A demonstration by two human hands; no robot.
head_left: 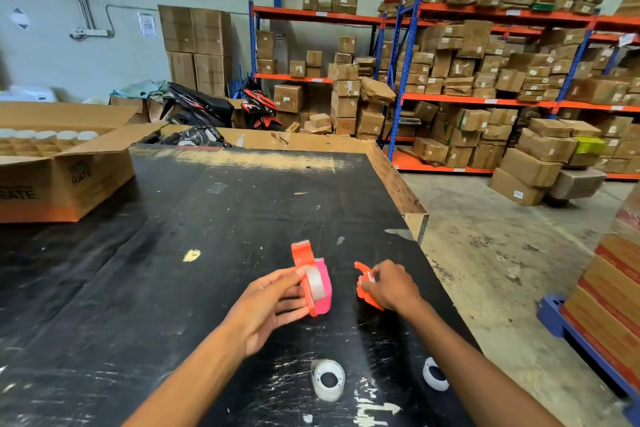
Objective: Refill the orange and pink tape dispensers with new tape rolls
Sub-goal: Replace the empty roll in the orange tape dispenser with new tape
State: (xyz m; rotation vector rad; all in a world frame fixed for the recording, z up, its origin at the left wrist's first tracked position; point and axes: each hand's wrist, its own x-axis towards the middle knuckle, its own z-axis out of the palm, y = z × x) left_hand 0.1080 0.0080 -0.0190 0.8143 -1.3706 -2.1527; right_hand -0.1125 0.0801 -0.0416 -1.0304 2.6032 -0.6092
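Left to right: the left hand, fingers spread, steadies the orange and pink dispenser standing on edge on the black table, long axis pointing away from the person, a clear roll seated in it. Just right, apart from it, the right hand pinches a loose orange part. Two spare tape rolls lie nearer the person, between the forearms. The orange part would likely travel leftward to meet the dispenser.
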